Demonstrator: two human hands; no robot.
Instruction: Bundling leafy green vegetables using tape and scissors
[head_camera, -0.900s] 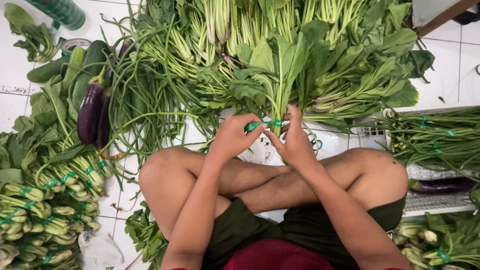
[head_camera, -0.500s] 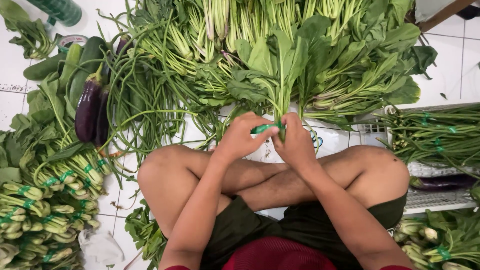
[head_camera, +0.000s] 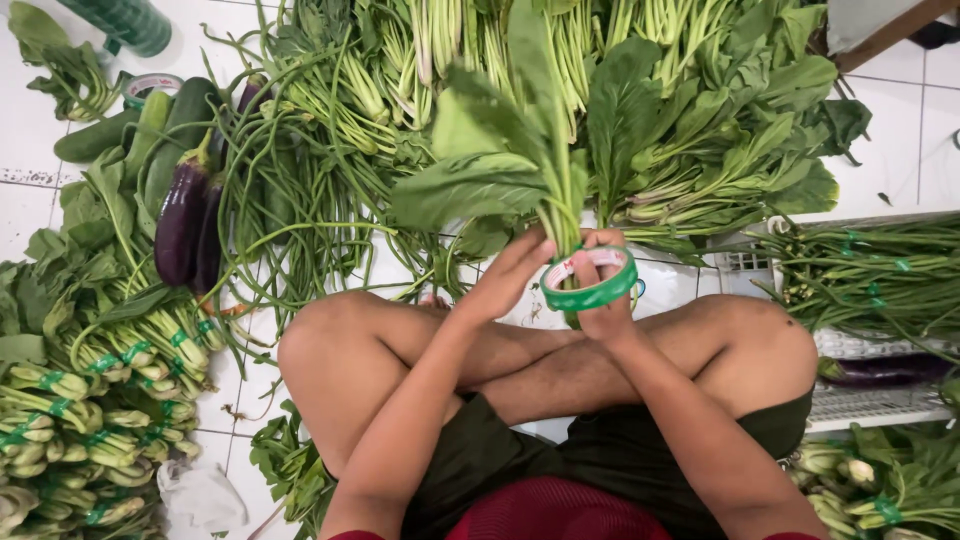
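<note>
Left hand (head_camera: 508, 275): fingers stretching out flat, pressing vs stems of the bunch (head_camera: 520, 170), not clenching.
Right hand (head_camera: 600, 300): gripping bunch at stem base & wearing the tape roll (head_camera: 592, 280) round the fingers.
Bunch: leafy greens, standing upright betw. both hands, above crossed legs, leaves fanning up & left.
Tape roll: green, ring facing camera, touching stems, sitting just right of left fingertips.
Pile (head_camera: 640, 90): loose greens lying on floor in front of knees.
Long beans (head_camera: 300, 200): sprawling left of pile.
Eggplants (head_camera: 185, 220): two purple ones lying beside beans; cucumbers (head_camera: 150, 130) just above.
Tied bundles (head_camera: 90, 400): stacking at far left w/ green tape bands.
Crate (head_camera: 870, 400): white, at right, holding banded beans (head_camera: 860, 280).
</note>
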